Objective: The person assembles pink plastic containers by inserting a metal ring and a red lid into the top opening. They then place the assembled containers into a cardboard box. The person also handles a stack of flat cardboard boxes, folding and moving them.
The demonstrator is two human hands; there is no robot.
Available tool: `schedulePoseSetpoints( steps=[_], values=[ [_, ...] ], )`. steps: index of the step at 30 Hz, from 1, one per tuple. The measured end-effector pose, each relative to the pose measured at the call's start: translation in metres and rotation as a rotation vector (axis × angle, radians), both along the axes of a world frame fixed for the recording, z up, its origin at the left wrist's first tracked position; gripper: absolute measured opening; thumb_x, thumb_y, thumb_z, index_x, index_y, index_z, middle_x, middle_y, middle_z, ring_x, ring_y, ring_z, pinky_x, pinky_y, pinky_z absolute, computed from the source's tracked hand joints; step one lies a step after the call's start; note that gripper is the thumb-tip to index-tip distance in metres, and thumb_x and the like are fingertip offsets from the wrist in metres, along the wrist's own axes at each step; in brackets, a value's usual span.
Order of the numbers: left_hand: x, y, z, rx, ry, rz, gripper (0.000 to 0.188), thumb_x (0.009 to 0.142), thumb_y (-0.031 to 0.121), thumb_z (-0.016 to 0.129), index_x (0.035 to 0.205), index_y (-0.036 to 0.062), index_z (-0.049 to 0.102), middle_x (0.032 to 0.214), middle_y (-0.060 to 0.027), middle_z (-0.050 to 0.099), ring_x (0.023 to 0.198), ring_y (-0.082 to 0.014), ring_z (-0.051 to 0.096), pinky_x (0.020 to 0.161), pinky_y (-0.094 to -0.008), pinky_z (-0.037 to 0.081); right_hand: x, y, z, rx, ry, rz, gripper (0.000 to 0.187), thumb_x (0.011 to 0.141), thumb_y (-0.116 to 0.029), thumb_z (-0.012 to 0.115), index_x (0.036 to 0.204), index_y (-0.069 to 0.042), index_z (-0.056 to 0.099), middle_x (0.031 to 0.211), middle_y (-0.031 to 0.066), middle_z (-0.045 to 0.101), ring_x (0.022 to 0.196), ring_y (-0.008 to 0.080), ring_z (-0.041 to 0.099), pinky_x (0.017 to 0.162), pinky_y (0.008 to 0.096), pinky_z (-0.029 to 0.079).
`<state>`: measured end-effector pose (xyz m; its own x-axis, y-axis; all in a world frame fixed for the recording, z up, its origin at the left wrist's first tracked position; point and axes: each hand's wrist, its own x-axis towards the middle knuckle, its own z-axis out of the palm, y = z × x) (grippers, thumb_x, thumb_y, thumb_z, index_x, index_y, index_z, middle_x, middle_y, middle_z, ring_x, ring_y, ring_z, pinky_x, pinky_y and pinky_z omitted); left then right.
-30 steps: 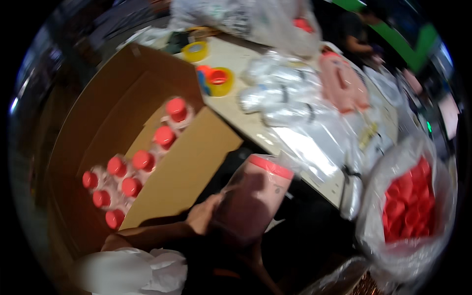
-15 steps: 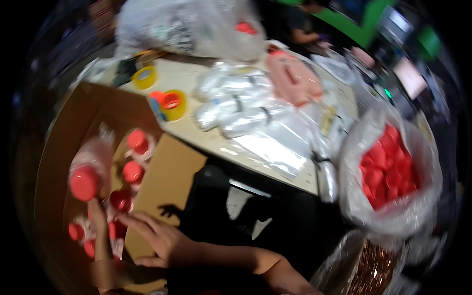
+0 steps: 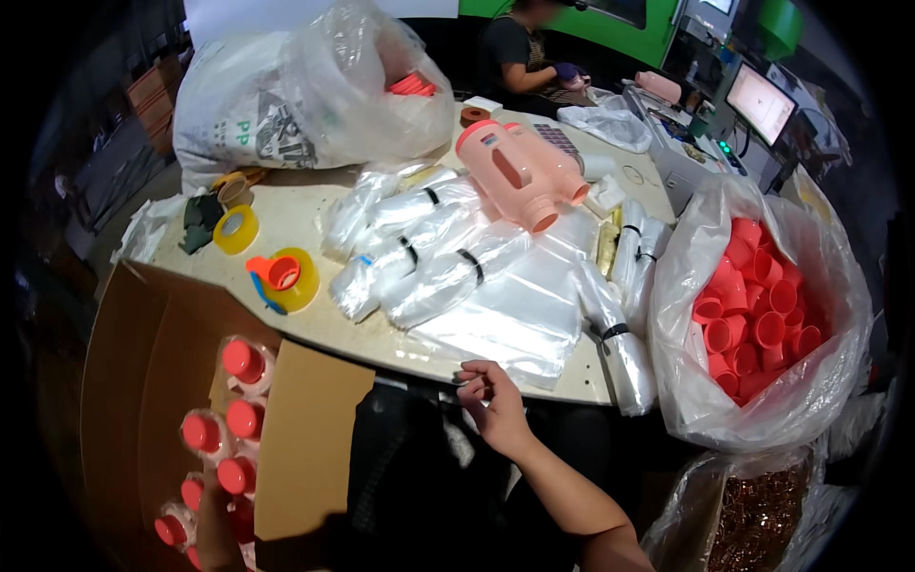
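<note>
My left arm reaches down into the cardboard box [image 3: 315, 448] at the lower left. My left hand [image 3: 215, 496] is dim there among pink plastic bottles with red caps [image 3: 201, 433], some in clear wrap; its fingers are hidden. My right hand [image 3: 494, 410] hovers over the near table edge, holding nothing, its fingers loosely bent and apart. Just beyond it lie clear plastic bags [image 3: 496, 324], with several rolled bundles [image 3: 429, 286] bound by black bands. On top of the bags rests a pink double-bodied bottle [image 3: 491, 176] with a handle slot and two open necks.
A sack of red caps [image 3: 762, 315] stands at right, above a bag-lined box of copper-coloured pieces [image 3: 758, 515]. A big white sack [image 3: 257, 114] fills the table's far left. Tape rolls [image 3: 235, 229] and a tape dispenser [image 3: 295, 281] lie near the box. Beyond, a person [image 3: 519, 57] sits working.
My right hand has moved from the box to the table edge. The wrapped bottle that was raised over the box now stands lower among the others. My view has shifted and sharpened.
</note>
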<state>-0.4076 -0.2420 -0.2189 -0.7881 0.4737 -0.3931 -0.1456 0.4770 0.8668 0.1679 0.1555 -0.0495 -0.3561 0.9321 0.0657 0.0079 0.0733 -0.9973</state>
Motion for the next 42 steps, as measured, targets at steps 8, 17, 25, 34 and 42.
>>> schedulePoseSetpoints(
  steps=[8, 17, 25, 34, 42],
  values=[
    [0.063, -0.02, 0.045, -0.174, 0.533, 0.166, 0.038, 0.092, 0.012, 0.058, 0.124, -0.0066, 0.051, 0.112, -0.0189, 0.061, 0.099, -0.0336, 0.061, 0.087, -0.0421, 0.05, 0.033, 0.207, 0.009, 0.418, -0.337, -0.607, 0.063, 0.083, -0.017, 0.076, 0.134, 0.005, 0.045, 0.127, 0.0232, 0.057, 0.115, 0.0382, 0.057, 0.103, 0.0437, 0.043],
    [0.238, 0.175, 0.17, 0.079, 0.927, -0.331, 0.051, 0.092, 0.006, 0.056, 0.138, -0.0045, 0.038, 0.134, -0.0187, 0.044, 0.124, -0.0322, 0.043, 0.11, -0.0415, 0.031, 0.009, 0.265, 0.05, 0.297, -0.232, -0.673, 0.075, 0.069, -0.034, 0.088, 0.127, 0.001, 0.055, 0.106, 0.0151, 0.068, 0.097, 0.0332, 0.066, 0.09, 0.0389, 0.051],
    [0.329, 0.311, 0.223, 0.737, 0.653, -0.511, 0.048, 0.102, 0.024, 0.054, 0.139, -0.0023, 0.04, 0.133, -0.0156, 0.051, 0.122, -0.0271, 0.049, 0.11, -0.0407, 0.034, 0.113, 0.053, 0.078, 0.122, 0.503, -0.131, 0.058, 0.081, -0.013, 0.076, 0.134, -0.005, 0.054, 0.114, 0.0055, 0.061, 0.094, 0.0137, 0.059, 0.086, 0.0282, 0.053],
    [0.491, 0.302, 0.226, 0.503, -0.648, -1.329, 0.094, 0.08, 0.068, 0.07, 0.137, -0.0035, 0.048, 0.129, -0.018, 0.059, 0.119, -0.0272, 0.061, 0.103, -0.0404, 0.048, 0.19, -0.146, 0.11, 0.651, -0.53, -0.435, 0.026, 0.083, -0.015, 0.076, 0.108, -0.009, 0.07, 0.114, 0.0116, 0.066, 0.104, 0.0299, 0.063, 0.091, 0.0392, 0.05],
    [0.434, 0.306, 0.223, 0.507, -0.705, -1.127, 0.08, 0.088, 0.06, 0.063, 0.142, 0.0034, 0.045, 0.128, -0.0222, 0.06, 0.119, -0.0313, 0.059, 0.106, -0.0439, 0.046, 0.438, -0.236, 0.133, -0.28, -1.315, -0.958, 0.02, 0.083, -0.027, 0.076, 0.091, -0.009, 0.077, 0.091, 0.0127, 0.074, 0.084, 0.03, 0.07, 0.076, 0.0418, 0.055]
  ],
)
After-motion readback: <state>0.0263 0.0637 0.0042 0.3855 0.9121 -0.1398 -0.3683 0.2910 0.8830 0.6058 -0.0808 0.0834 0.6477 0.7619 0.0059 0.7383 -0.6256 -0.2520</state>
